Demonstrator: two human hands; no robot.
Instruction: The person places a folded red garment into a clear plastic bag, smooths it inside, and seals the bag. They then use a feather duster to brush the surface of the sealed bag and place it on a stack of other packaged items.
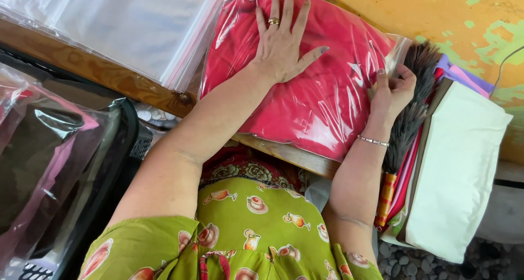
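While the left hand [282, 40] lies flat with fingers spread on a red garment in a clear plastic bag [322, 94], the right hand [393, 89] pinches that bag's edge between curled fingertips. Beyond the right hand lie a dark brush [409, 116] and folded cloths [458, 165]. Clear bags [125, 23] lie left of the left hand.

Red bagged garment [322, 89], green patterned dress [245, 231], cream cloth [458, 171], orange wall [426, 12]
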